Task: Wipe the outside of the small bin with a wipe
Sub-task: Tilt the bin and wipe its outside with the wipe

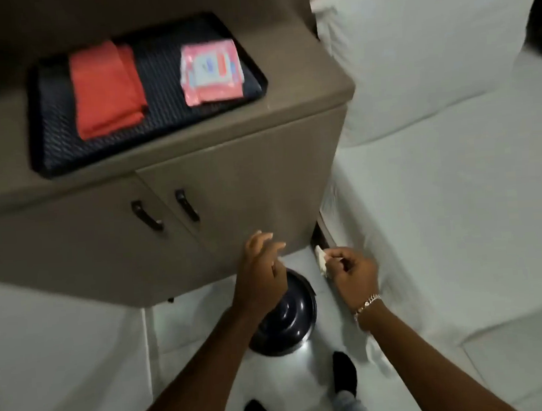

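Observation:
A small round bin (pixel 290 319) with a glossy black domed lid stands on the pale floor below the cabinet. My left hand (pixel 262 267) hovers over the bin's far rim, fingers apart and holding nothing. My right hand (pixel 353 273) is to the right of the bin, pinching a small white wipe (pixel 321 259) between thumb and fingers; the wipe is clear of the bin. A pink pack of wipes (pixel 210 71) lies on the black tray (pixel 57 146) on top of the cabinet.
A taupe cabinet (pixel 246 187) with two dark door handles stands right behind the bin. A folded red cloth (pixel 106 88) lies on the tray. A white bed (pixel 455 192) with a pillow fills the right side. My dark-shod feet (pixel 344 373) are just in front of the bin.

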